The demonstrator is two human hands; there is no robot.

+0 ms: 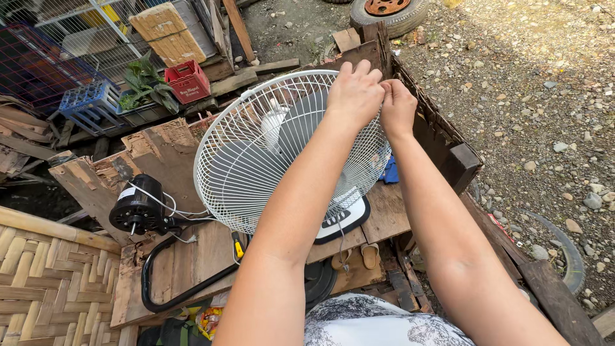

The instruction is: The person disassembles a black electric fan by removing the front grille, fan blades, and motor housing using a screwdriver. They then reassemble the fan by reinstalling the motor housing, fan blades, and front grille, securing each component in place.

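both hands meet at the far upper rim of the white wire fan guard (256,160), which stands tilted on the worn wooden workbench (391,218), its face turned toward the person. the left hand (354,93) lies curled over the rim wires, fingers closed on them; the right hand (397,106) pinches narrowly at the same spot just beside it, touching the left. a black fan motor (136,210) sits well apart near the bench's left edge.
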